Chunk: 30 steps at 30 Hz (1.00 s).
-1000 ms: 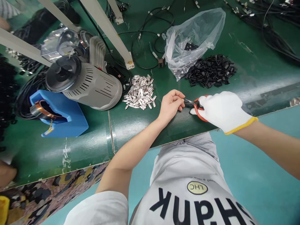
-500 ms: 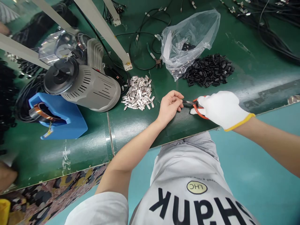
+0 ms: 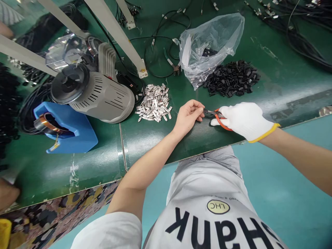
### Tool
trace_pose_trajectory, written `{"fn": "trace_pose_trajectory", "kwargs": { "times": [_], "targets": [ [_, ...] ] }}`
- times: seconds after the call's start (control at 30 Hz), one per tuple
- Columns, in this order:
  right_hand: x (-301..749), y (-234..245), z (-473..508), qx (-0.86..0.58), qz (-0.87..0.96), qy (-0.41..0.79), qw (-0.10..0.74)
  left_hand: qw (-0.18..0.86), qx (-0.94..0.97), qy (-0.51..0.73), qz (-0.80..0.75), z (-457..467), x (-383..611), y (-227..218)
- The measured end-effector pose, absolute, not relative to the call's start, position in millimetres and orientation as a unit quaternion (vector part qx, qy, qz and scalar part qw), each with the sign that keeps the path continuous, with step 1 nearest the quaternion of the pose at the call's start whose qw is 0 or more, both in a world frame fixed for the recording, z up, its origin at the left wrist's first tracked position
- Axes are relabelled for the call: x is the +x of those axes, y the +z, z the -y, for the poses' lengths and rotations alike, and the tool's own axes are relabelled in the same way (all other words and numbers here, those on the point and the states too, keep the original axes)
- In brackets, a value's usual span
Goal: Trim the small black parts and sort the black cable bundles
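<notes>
While the green table (image 3: pixel 147 138) runs from side to side, its near edge slants up to the right. On the left sits a big grey machine (image 3: pixel 103 98) with a black cap. A clear bag (image 3: pixel 220 38) lies on the far part of the table, with some black bits inside it. Just in front of the machine is a blue tape stand (image 3: pixel 85 131). The right hand (image 3: pixel 241 119) wears a white glove with a yellow cuff and is wrapped tight around the pliers (image 3: pixel 219 117). Right by the bag is a heap of black bits (image 3: pixel 232 79). The bare left hand (image 3: pixel 188 114) has its thumb and fingers together, but I cannot tell if they pinch some tiny thing. A smaller heap of silver bits (image 3: pixel 155 103) lies between the machine and the left hand. The pliers have red handles and are between the two hands, near the table's front edge, with their tips at the left fingers. Cutters (image 3: pixel 176 69) lie just beside the bag.
</notes>
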State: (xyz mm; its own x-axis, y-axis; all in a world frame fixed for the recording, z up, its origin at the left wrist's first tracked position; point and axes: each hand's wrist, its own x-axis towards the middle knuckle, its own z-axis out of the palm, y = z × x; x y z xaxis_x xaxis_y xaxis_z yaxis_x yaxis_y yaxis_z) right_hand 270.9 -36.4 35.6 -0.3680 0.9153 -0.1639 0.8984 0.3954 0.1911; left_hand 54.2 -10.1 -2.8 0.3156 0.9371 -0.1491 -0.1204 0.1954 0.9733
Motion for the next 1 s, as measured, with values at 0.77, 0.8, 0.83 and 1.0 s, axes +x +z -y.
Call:
{"fn": "trace_pose_trajectory", "kwargs": {
  "times": [0.77, 0.8, 0.83, 1.0],
  "targets": [
    [270.8, 20.3, 30.3, 0.594, -0.800, -0.079, 0.033, 0.592, 0.563, 0.434, -0.379, 9.1, 56.8, -11.9],
    [271.0, 17.7, 30.5, 0.594, -0.800, -0.085, 0.027, 0.601, 0.554, 0.439, -0.373, 8.1, 57.0, -13.7],
    [271.2, 15.1, 30.7, 0.591, -0.801, -0.090, 0.020, 0.606, 0.547, 0.443, -0.370, 7.3, 57.1, -15.2],
    [272.1, 8.8, 33.1, 0.561, -0.828, -0.012, 0.004, 0.617, 0.531, 0.442, -0.377, 5.8, 55.3, -19.3]
  ]
}}
